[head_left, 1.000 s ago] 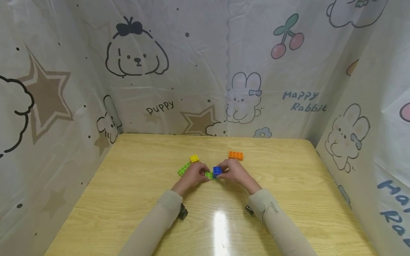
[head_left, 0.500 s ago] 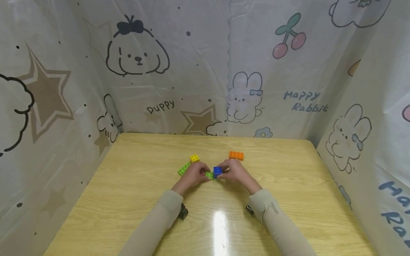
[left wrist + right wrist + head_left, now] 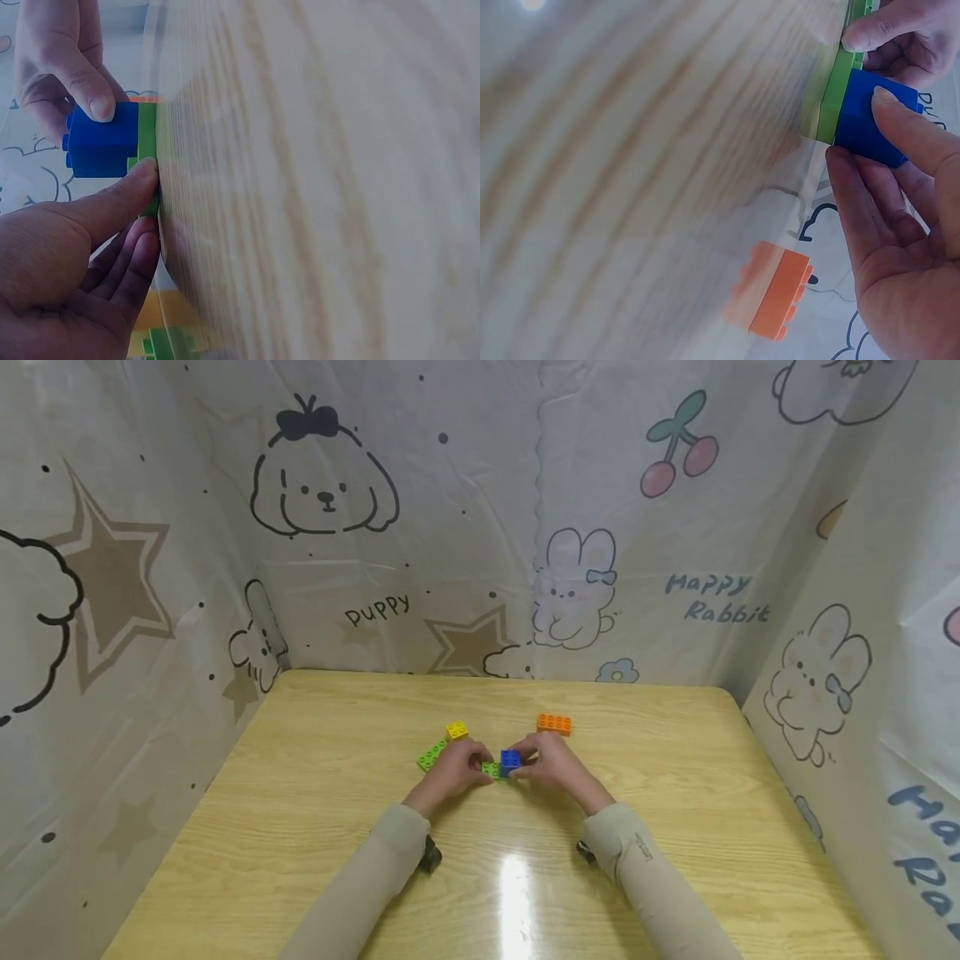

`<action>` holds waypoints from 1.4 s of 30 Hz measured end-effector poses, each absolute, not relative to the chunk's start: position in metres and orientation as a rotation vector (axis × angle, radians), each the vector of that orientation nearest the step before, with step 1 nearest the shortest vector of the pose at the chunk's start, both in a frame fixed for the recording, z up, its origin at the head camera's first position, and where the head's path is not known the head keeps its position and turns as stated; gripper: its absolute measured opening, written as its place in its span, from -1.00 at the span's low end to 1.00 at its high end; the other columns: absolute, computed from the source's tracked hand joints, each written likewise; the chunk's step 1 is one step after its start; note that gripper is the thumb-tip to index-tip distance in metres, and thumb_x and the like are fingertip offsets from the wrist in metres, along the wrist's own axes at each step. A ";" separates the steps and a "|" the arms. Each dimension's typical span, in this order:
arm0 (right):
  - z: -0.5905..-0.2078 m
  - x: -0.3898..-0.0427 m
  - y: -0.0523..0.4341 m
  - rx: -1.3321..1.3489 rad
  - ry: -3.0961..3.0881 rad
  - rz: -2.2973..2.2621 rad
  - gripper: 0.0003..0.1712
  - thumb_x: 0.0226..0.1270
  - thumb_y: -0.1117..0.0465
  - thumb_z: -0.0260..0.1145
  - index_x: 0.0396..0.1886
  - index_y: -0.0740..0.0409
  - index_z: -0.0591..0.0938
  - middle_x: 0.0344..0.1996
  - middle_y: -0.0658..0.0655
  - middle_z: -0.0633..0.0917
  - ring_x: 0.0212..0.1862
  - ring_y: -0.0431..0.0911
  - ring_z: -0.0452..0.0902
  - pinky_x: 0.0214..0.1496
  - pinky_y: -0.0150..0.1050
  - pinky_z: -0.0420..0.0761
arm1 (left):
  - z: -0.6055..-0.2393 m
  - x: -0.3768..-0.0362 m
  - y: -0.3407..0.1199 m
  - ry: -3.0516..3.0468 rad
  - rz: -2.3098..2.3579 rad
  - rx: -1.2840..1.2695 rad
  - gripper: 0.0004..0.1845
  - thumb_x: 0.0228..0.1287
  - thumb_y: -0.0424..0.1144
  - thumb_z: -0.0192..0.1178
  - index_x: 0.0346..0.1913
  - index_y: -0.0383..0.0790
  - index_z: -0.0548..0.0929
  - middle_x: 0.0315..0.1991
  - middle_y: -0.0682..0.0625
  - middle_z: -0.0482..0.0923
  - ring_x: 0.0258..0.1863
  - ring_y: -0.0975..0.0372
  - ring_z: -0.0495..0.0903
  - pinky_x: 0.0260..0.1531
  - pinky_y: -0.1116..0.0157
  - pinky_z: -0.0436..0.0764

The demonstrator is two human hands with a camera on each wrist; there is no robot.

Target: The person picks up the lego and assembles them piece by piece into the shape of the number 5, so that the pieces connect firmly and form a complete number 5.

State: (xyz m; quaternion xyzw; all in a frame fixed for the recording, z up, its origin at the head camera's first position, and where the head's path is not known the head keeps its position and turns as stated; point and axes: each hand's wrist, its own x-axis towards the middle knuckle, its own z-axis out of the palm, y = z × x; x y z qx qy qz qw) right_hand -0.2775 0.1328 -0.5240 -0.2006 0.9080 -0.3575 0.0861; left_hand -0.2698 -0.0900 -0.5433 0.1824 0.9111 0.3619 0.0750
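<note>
The blue brick sat on a thin green plate lying flat on the desk, between the two hands. The right hand pinched the blue brick with thumb and fingers. The left hand pressed its thumb on the green plate just beside the brick. An orange brick lay near, beyond the right hand.
</note>
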 end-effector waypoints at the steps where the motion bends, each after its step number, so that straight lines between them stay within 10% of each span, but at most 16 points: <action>1: -0.524 -0.278 0.133 -0.598 2.707 -1.061 -0.64 0.14 0.27 0.63 -0.03 0.14 0.81 -0.20 0.08 0.80 -0.11 -0.06 0.75 -0.02 -0.11 0.78 | -0.544 -0.270 -0.090 2.734 1.088 0.547 -0.72 0.17 -0.28 0.55 -0.06 -0.20 0.78 -0.30 0.01 0.64 -0.35 0.27 0.50 -0.28 0.34 0.55; 42: -0.524 -0.280 0.134 -0.550 2.682 -1.067 -0.64 0.14 0.25 0.64 -0.03 0.10 0.82 -0.20 0.04 0.82 -0.12 -0.10 0.74 -0.01 -0.12 0.77 | -0.542 -0.269 -0.089 2.725 1.095 0.524 -0.72 0.16 -0.29 0.55 -0.06 -0.21 0.78 -0.30 0.01 0.63 -0.34 0.26 0.50 -0.28 0.34 0.55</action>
